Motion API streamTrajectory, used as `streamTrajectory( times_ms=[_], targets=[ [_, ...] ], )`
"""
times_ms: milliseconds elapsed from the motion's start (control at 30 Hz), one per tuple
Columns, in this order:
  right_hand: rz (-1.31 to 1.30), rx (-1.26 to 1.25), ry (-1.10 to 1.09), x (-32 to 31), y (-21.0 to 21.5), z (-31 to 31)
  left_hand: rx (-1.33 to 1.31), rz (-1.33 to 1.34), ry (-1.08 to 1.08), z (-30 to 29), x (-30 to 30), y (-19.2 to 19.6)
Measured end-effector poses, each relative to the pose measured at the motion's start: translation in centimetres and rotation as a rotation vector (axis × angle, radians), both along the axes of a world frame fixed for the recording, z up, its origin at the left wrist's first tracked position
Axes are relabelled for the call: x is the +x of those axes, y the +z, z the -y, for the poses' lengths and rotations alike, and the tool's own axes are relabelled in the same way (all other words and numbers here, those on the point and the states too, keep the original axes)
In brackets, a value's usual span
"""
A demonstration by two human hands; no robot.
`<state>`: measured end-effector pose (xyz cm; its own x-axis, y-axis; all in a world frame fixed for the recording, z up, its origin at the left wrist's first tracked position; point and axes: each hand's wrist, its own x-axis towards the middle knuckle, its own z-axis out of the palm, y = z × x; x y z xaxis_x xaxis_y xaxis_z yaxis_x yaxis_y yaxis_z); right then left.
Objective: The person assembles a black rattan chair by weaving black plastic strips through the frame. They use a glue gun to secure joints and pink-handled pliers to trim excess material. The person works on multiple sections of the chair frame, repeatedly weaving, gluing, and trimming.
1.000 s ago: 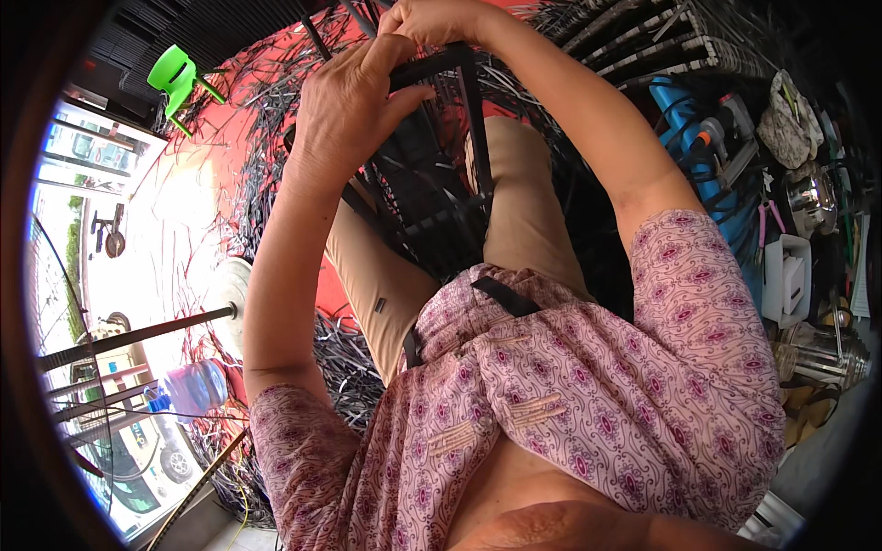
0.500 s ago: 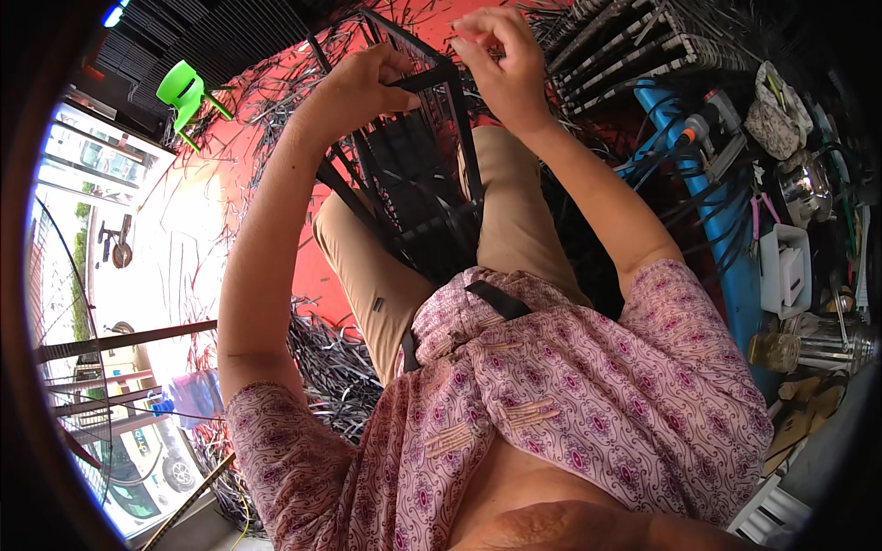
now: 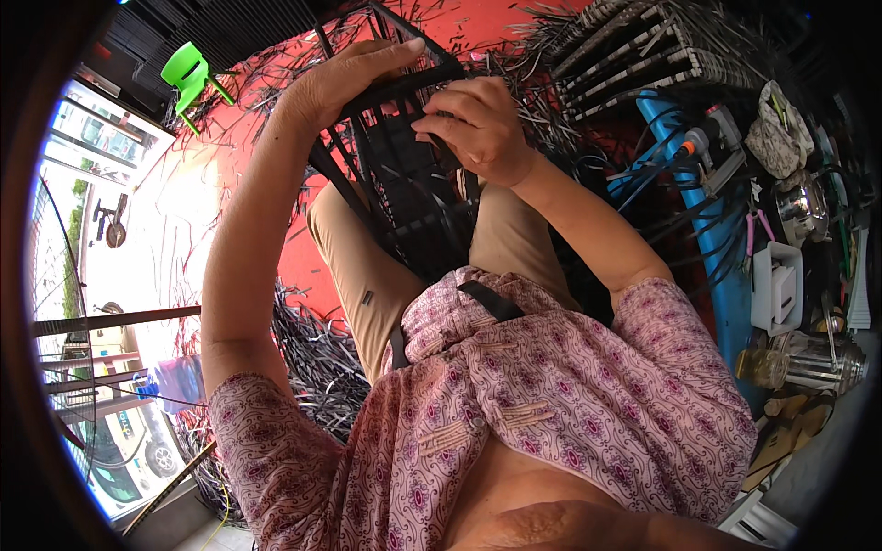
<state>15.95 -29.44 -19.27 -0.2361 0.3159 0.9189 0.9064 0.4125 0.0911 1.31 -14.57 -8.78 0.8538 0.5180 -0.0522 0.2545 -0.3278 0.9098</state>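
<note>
A black chair-like frame, with dark strips woven across it, stands between my knees. My left hand lies over its top bar at the far end, fingers stretched out flat and the thumb side hard to see. Just below the frame's upper right corner, my right hand has its fingers curled and pressed together. Whatever sits in that pinch is too small and dark to make out, though a black strip shows beside the fingertips.
Loose black and grey strips litter the red floor. A green chair stands far left. To the right are a stack of woven frames, a blue bench with a power tool, a white box and a glass jar.
My right hand has come down and left from above the frame's corner, its fingers closing. My left hand has moved slightly left and up, its fingers straightening across the bar.
</note>
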Motion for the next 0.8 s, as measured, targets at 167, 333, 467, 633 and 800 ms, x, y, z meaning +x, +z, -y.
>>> streamTrajectory(
  times_ms=[167,333,467,633,800],
  targets=[
    [-0.044,-0.002,-0.016,0.3,0.5,0.6,-0.045,-0.126,-0.062,-1.2,0.1,0.3],
    [-0.05,-0.015,-0.018,0.9,1.2,0.9,-0.069,-0.097,-0.036,-1.2,-0.1,-0.1],
    [-0.008,0.013,0.0,1.5,3.8,0.1,-0.151,-0.043,0.015,-1.3,0.1,-0.7],
    [0.056,-0.024,0.035,2.5,7.3,-3.4,-0.239,0.009,-0.022,-2.9,0.2,-1.1],
    [-0.305,-0.696,0.27,4.1,9.4,-6.9,-0.244,0.15,0.279,-3.0,0.4,-1.3]
  ],
)
